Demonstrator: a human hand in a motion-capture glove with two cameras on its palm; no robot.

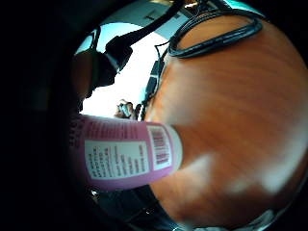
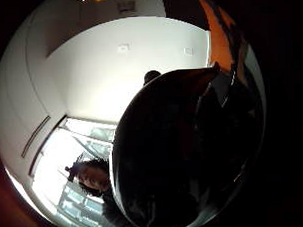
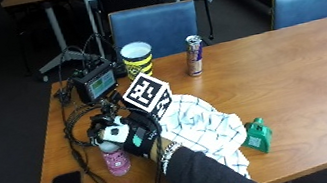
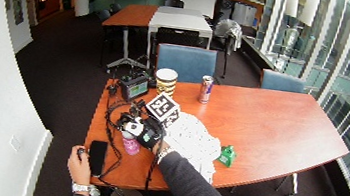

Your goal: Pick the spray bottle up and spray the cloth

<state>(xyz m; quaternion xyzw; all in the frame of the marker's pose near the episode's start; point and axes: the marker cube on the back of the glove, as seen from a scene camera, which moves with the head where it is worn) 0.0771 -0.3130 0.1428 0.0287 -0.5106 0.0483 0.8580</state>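
Spray bottle [image 3: 116, 161] stands upright on the table [image 3: 296, 78] near its edge, just beside the checked cloth [image 3: 204, 127]. Gloved right hand [image 3: 132, 136] sits over the bottle's top; whether the fingers are curled round it can't be told. Handling est.: small plastic bottle, likely light, rigid, smooth label (may slip). Take hold at neck/upper body w/ index finger on trigger. Little-finger palm view shows pink label and barcode close to the palm; outside view can't. Thumb-side view is blocked by a dark shape
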